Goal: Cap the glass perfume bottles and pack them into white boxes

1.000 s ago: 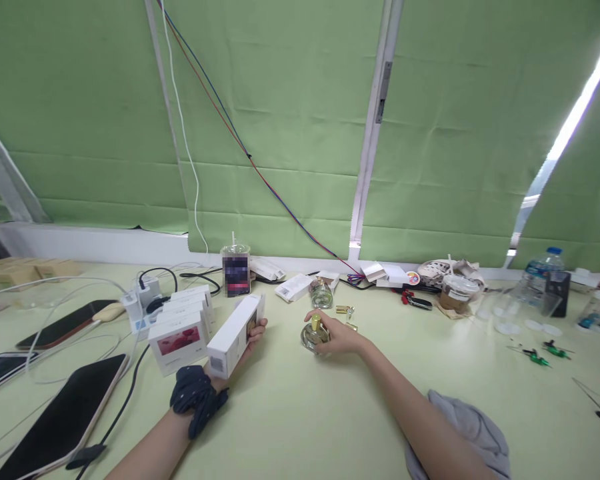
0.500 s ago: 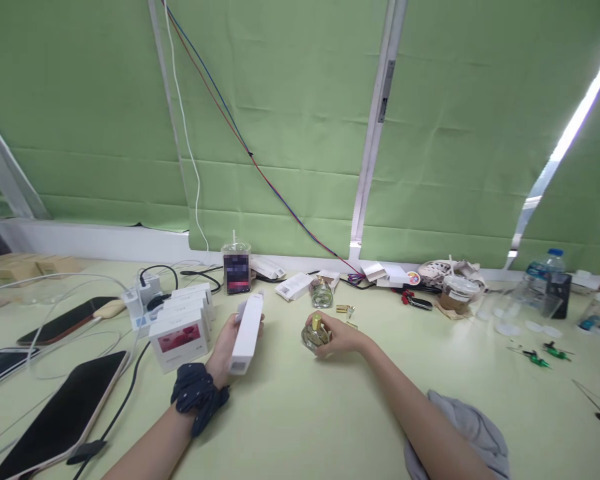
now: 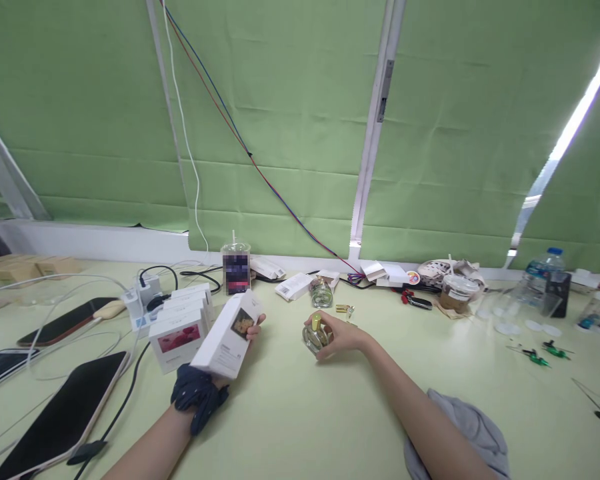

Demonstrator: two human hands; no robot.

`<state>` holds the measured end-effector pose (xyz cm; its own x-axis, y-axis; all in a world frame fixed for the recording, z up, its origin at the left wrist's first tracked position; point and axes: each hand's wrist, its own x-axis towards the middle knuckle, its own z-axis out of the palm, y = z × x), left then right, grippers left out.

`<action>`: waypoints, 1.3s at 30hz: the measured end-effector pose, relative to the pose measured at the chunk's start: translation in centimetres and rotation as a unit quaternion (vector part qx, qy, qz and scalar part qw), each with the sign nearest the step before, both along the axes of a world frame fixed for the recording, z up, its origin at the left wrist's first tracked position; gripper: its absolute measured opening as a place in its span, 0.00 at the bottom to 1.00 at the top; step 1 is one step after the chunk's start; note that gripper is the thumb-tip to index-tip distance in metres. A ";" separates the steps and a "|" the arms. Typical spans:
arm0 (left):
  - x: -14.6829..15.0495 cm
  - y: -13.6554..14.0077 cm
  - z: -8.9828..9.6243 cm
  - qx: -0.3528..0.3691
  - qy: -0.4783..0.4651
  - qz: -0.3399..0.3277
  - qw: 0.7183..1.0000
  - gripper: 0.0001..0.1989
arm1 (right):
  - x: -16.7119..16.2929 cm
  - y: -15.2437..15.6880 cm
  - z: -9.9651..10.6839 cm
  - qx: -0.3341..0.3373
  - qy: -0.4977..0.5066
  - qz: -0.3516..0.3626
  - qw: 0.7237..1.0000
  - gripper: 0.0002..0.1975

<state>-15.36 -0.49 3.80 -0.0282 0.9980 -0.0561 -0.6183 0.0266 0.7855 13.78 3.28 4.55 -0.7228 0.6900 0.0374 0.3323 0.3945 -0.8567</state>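
Observation:
A white carton (image 3: 229, 335) with a small dark picture on its face lies tilted in my left hand (image 3: 257, 327), whose fingertips curl round its right edge. A dark scrunchie (image 3: 198, 393) circles that wrist. My right hand (image 3: 341, 335) grips a round clear glass bottle (image 3: 316, 339) with a gold neck, which rests on or just over the table. Behind it stands a second glass bottle (image 3: 321, 293). Small gold parts (image 3: 342, 309) lie just beyond my right fingers. Left of the carton, white boxes (image 3: 180, 333) stand in a row, the front one bearing a pink picture.
Phones (image 3: 65, 413) and cables cover the left side. At the back are a lidded cup (image 3: 236, 267) and a flat white box (image 3: 294, 287). To the right are a cup of brown drink (image 3: 457, 293), a water bottle (image 3: 547, 270), green-handled tools (image 3: 536, 359) and grey cloth (image 3: 465, 427).
My left hand has turned the carton, so its broad printed face now shows instead of its narrow side. My right hand and its bottle have hardly moved.

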 end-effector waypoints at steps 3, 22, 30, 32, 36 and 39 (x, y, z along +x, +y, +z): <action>-0.6 -1.5 0.7 -0.010 -0.139 -0.110 0.984 0.10 | 0.2 0.1 -0.1 -0.036 0.023 0.013 0.999 0.34; 0.4 -2.3 2.1 -0.021 -0.142 -0.127 0.981 0.08 | 0.0 0.8 -1.3 0.004 0.024 -0.049 0.999 0.27; 1.1 -2.8 2.7 -0.004 -0.110 -0.106 0.988 0.11 | -0.1 1.1 -1.5 -0.003 0.055 -0.049 0.997 0.25; 1.1 -2.8 2.6 -0.006 -0.085 -0.104 0.991 0.12 | -0.1 0.9 -1.3 -0.018 0.052 -0.037 0.998 0.25; 0.9 -2.8 2.5 -0.015 -0.082 -0.113 0.990 0.12 | -0.3 0.1 -0.3 0.006 0.042 -0.021 0.999 0.22; 0.9 -2.9 2.6 -0.020 -0.113 -0.111 0.987 0.10 | -0.7 -0.6 0.3 0.046 0.036 -0.021 0.998 0.19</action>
